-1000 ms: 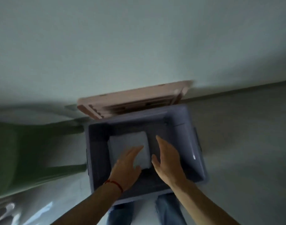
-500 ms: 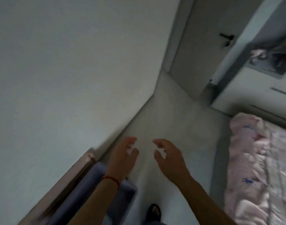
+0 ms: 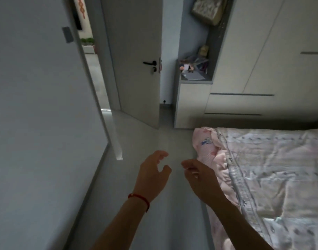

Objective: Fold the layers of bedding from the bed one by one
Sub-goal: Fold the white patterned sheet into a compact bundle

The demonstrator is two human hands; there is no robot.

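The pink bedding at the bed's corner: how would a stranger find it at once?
Start at the bed on the right. At its near-left corner, by the right hand, the bunched pink bedding spills over the edge. The grey patterned quilt beside it lies flat.

Bed (image 3: 298,231) w/ rumpled pink quilt (image 3: 271,168) spread over it.

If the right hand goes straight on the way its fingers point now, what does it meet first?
Probably nothing near: the right hand points up-left over bare floor, toward the left hand; depth is unclear.
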